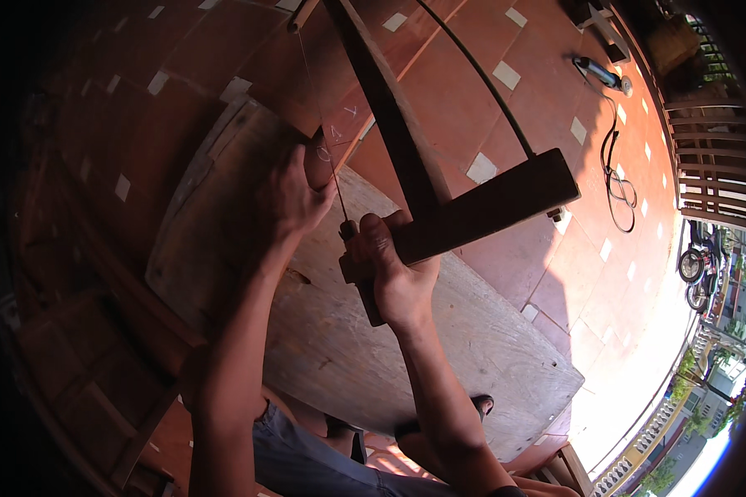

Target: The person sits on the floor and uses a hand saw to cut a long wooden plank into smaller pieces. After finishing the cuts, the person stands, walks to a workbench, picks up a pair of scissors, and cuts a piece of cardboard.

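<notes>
My right hand [404, 277] is wrapped round the near end of a wooden frame saw [481, 207], where the handle meets the crosspiece. The saw's long middle bar runs away toward the top of the view, with a curved tension rod to its right. Its thin blade [317, 91] stretches along the left side, passing close beside my left hand [297, 199]. That hand is closed on the near end of a reddish wooden plank [352, 124] with white marks on it. Shadow hides some of my left fingers and the exact contact of blade and wood.
A weathered wooden board [472, 348] forms the work surface below my hands. On the tiled floor at right lie a power tool [601, 73] and its black cord [613, 178]. Dark wooden furniture [75, 373] stands at left. A slatted wooden piece [713, 161] is at far right.
</notes>
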Action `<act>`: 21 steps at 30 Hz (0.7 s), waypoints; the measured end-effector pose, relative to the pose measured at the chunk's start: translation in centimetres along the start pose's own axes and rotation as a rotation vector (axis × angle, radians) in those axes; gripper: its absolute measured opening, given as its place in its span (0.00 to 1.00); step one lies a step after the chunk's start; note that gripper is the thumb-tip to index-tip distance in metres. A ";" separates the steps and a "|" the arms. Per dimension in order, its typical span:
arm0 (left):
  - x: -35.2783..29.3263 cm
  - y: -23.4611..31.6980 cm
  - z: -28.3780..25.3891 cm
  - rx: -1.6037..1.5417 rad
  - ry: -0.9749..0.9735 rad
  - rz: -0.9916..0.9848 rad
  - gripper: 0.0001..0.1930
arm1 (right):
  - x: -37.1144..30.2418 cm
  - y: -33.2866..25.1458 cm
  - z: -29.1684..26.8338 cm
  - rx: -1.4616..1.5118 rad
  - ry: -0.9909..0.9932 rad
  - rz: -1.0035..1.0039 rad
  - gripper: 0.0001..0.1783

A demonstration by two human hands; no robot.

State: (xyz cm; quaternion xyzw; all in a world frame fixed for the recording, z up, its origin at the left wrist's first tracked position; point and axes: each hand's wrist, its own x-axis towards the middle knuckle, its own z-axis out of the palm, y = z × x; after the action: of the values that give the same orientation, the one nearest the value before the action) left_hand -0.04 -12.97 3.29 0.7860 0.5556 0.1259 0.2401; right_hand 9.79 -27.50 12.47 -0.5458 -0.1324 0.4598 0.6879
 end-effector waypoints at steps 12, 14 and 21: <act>-0.1 -2.1 0.7 -0.118 0.013 0.015 0.25 | -14.0 -2.7 -5.0 -0.013 -0.048 0.045 0.16; -0.2 -1.9 0.9 -0.056 0.036 0.034 0.25 | -7.6 1.1 -4.2 0.051 0.002 -0.002 0.13; 0.2 -1.4 0.8 -0.144 0.046 0.084 0.23 | -2.9 0.1 -0.8 -0.053 0.047 -0.002 0.15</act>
State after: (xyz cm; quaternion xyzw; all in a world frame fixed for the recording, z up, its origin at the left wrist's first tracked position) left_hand -0.76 -12.63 1.87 0.7864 0.5169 0.1935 0.2775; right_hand 8.67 -30.27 13.04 -0.5744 -0.1290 0.4426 0.6764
